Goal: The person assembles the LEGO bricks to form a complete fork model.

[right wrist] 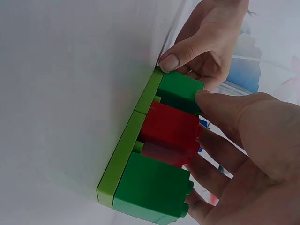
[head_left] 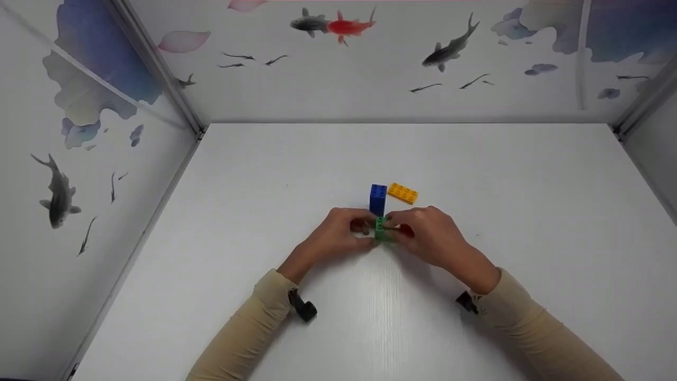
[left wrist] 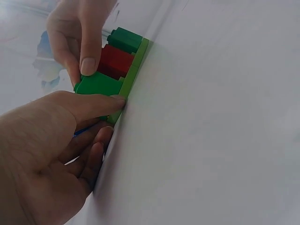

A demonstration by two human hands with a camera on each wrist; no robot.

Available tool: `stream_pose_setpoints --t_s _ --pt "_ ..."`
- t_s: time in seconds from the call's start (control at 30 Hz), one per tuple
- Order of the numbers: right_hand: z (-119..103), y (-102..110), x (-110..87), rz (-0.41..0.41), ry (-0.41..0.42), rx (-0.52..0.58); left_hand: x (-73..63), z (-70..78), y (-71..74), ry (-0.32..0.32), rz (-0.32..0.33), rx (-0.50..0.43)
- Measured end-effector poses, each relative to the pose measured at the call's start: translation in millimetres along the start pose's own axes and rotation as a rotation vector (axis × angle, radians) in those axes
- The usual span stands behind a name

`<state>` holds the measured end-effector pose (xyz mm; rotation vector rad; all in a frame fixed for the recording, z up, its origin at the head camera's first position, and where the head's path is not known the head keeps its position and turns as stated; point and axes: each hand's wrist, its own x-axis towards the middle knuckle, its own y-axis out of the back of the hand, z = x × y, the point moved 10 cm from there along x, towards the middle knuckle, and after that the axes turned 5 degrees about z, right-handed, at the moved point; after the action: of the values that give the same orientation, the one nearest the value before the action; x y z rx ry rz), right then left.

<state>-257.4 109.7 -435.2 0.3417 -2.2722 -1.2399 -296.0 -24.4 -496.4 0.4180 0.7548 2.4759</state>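
Light green base [right wrist: 123, 159], in two abutting sections with a seam between, on the white table [head_left: 285, 164], front and centre of the person; bears a left-end green block [right wrist: 180, 89], a red block [right wrist: 169, 129] and a right-end green block [right wrist: 152, 187], set in a spaced row with base studs showing in the gaps. Left hand [head_left: 341, 233]: fingers bent, thumb at the base's near left corner, gripping that end; the far contact is hidden. Right hand [head_left: 431, 233]: thumb and forefinger drawn in, pinching the upper part of the left-end green block, remaining fingers behind the row. Step in hand, as judged: seating or squaring that block. Best handling: keep the base flat and braced by the left hand, align studs, press straight down with even force, avoid tilting or loosening the red neighbour, and check that no gap remains at the seam. Also held nearby: one blue block [head_left: 377, 200], upright just beyond the row, contact with it uncertain; one yellow plate [head_left: 403, 193], studs up, just beside the blue piece. Markings: no brand, label or lettering legible on any piece; wall panels [head_left: 370, 69] carry painted fish, no readable writing.
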Motion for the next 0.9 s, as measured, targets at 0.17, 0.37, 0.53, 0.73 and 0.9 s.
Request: stream_pose_setpoints --t_s 0.17,0.37,0.53,0.73,0.9 --pt "-6 2 0.6 0.016 0.036 -0.050 0.7 0.1 0.0 0.000 0.006 0.020" --pt "-18 4 -2.4 0.068 0.121 -0.166 -0.1 -1.4 0.4 0.023 0.008 0.002" --pt "-22 3 -3.3 0.059 0.147 -0.205 0.3 -0.4 4.6 0.024 0.026 -0.012" --pt "-10 2 -1.2 0.033 0.105 -0.099 3.1 3.2 4.1 0.016 0.020 0.031" --pt "-6 2 -1.6 0.022 0.088 -0.092 4.5 4.4 1.0 0.018 0.004 0.060"
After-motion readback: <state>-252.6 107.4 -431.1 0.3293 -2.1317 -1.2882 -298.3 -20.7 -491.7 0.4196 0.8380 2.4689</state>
